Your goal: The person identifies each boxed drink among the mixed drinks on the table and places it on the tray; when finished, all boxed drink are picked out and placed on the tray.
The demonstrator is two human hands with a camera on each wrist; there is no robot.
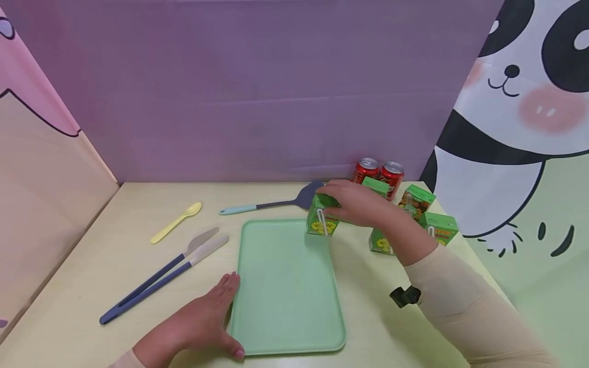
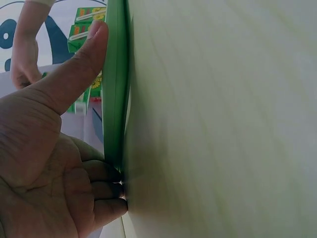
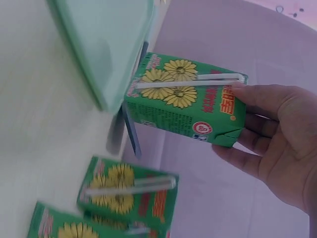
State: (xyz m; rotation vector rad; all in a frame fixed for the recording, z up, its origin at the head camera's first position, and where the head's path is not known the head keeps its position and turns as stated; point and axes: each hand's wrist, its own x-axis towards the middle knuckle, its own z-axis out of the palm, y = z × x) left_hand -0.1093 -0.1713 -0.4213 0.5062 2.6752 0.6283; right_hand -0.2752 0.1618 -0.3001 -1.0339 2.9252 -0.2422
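My right hand (image 1: 352,202) grips a green juice box (image 3: 185,99) by its top end, thumb on the straw side. The box, printed with yellow flowers and carrying a white straw, is held over the far right corner of a light green tray (image 1: 287,286). In the right wrist view it looks raised off the table. My left hand (image 1: 204,317) rests at the tray's near left corner, fingers extended along the left edge and thumb by the front edge. The left wrist view has the thumb against the tray's rim (image 2: 115,89).
Several more juice boxes (image 1: 439,227) stand at the right, with two red cans (image 1: 391,176) behind. A spatula (image 1: 276,203) lies beyond the tray. Tongs (image 1: 161,278) and a yellow spoon (image 1: 177,222) lie at the left. A purple backdrop (image 1: 276,92) borders the table's far side.
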